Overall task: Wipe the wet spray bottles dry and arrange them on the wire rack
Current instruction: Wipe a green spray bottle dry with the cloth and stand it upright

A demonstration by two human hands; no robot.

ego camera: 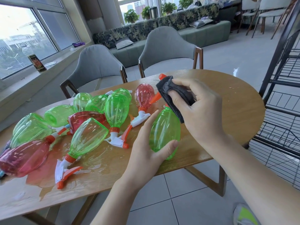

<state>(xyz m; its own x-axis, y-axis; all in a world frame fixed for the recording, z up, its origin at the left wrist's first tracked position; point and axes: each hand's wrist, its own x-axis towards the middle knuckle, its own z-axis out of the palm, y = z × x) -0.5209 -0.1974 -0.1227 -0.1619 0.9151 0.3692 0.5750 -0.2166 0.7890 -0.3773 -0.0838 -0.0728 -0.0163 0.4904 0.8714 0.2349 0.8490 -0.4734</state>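
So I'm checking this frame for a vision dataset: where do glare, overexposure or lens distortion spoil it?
Head view: the window at the upper left is blown out; puddles on the table catch glare; the wide-angle lens bends the wire rack and the frame edges; the left hand, right hand and green bottle stay sharp.

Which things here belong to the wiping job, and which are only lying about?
For the job:
green bottle in left hand
grey cloth in right hand
other wet bottles on the table
wire rack

Lying about:
two grey chairs
dark can on windowsill
sofa
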